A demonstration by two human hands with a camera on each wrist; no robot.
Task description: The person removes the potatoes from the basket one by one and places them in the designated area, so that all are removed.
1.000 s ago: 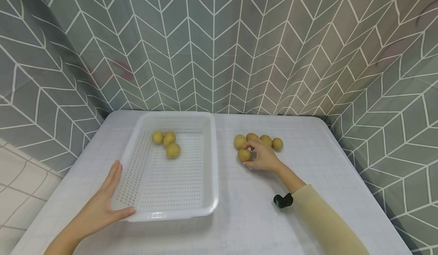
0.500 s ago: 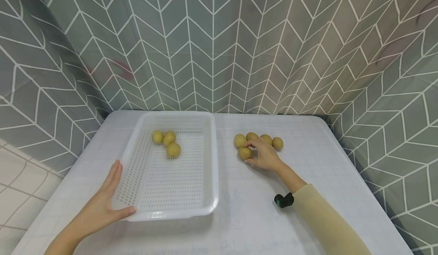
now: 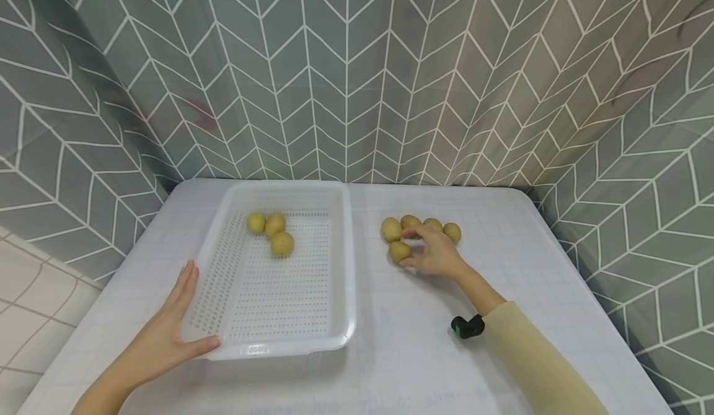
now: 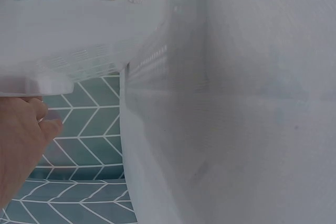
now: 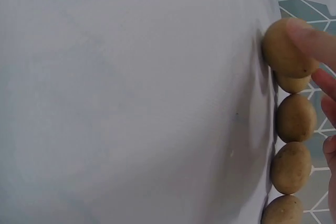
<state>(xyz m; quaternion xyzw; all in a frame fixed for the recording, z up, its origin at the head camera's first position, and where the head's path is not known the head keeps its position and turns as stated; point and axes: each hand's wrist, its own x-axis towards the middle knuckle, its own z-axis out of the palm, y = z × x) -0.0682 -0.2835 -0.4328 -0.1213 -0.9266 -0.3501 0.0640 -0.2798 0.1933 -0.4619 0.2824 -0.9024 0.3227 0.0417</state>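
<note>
My left hand (image 3: pixel 170 334) rests against the near left corner of a white plastic basket (image 3: pixel 340 328). Its thumb lies at the front rim and its straight fingers run along the left side. Inside the basket sit three yellow-brown potatoes, one of them a potato (image 3: pixel 282 244) nearest the middle. Across the table, my right hand (image 3: pixel 437 254) pinches another potato (image 3: pixel 399 252) between thumb and fingers; the thumb (image 5: pixel 310 38) lies over it in the right wrist view. Several more potatoes (image 5: pixel 291 167) stand in a row just behind, partly hidden by the hand in the head view.
A white cloth (image 3: pixel 401 347) with faint writing covers the table. A patterned grey curtain (image 3: pixel 346 80) hangs behind and at both sides. A small black device (image 3: pixel 467 326) sits at the right wrist, beside a beige sleeve (image 3: pixel 535 359).
The right hand and forearm have shifted slightly to the right, and the potato at its fingers barely moved. The left hand and basket stay in place.
</note>
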